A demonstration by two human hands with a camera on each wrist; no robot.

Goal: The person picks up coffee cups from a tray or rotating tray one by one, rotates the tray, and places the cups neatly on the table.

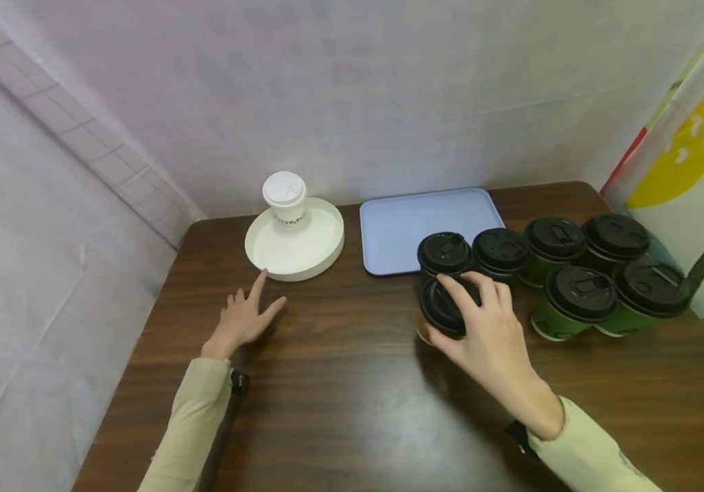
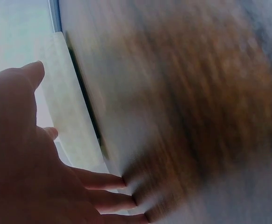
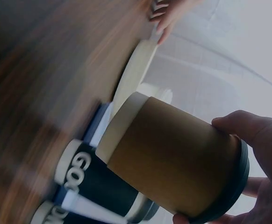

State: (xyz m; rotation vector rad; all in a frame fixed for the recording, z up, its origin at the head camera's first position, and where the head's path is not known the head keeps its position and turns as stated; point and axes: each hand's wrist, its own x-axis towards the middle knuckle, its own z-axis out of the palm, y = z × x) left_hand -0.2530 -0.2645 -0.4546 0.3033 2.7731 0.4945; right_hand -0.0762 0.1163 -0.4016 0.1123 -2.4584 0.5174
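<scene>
My right hand [image 1: 490,335] grips a brown paper coffee cup [image 3: 173,149] round its black lid [image 1: 440,311], thumb on one side and fingers on the other. Right behind it stands a dark cup [image 3: 103,179] with white letters and a black lid. My left hand [image 1: 242,321] is spread over the table, holding nothing, its index fingertip close to the front rim of a round white tray [image 1: 303,275]. On that tray stands a white paper cup [image 1: 285,195] with a white lid, towards the back.
Several green cups [image 1: 562,321] with black lids crowd the right side; a dark stick-like handle [image 1: 701,270] rises beside the outermost one. A pale blue rectangular tray [image 1: 416,222] lies at the back middle of the brown table [image 1: 340,396], against the cloth-covered wall [image 1: 352,102].
</scene>
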